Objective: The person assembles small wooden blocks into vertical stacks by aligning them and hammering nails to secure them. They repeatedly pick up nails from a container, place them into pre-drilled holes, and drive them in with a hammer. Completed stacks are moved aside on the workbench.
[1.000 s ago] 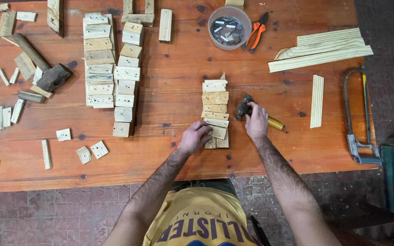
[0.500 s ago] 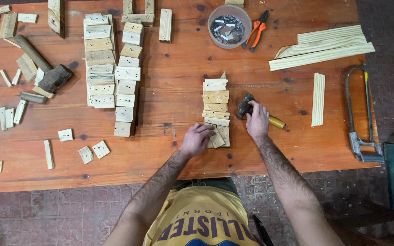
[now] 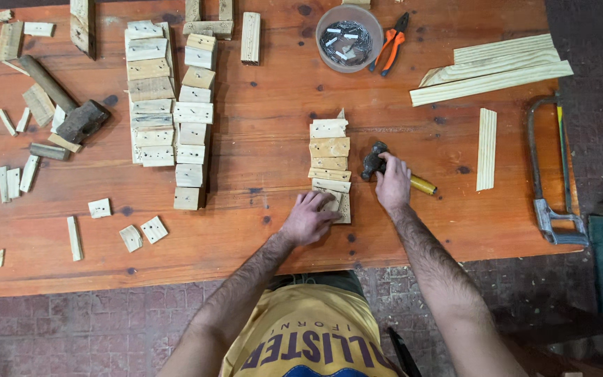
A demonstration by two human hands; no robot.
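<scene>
A short row of small wooden blocks [image 3: 329, 148] lies in the middle of the red-brown wooden table [image 3: 259, 139]. My left hand [image 3: 308, 218] rests flat on the nearest block [image 3: 341, 206] of that row, at its near end. My right hand [image 3: 393, 185] grips a small hammer [image 3: 374, 162] with a dark head and yellow handle end, lying on the table just right of the row.
Two longer rows of blocks [image 3: 165, 105] lie to the left, beside a big mallet [image 3: 61, 98] and scattered offcuts. A clear bowl of nails [image 3: 349, 38], orange pliers [image 3: 392, 42], wooden strips [image 3: 490, 70] and a hacksaw [image 3: 549, 167] lie at right.
My left hand has slid slightly onto the nearest block. My right hand stays on the hammer, almost unmoved.
</scene>
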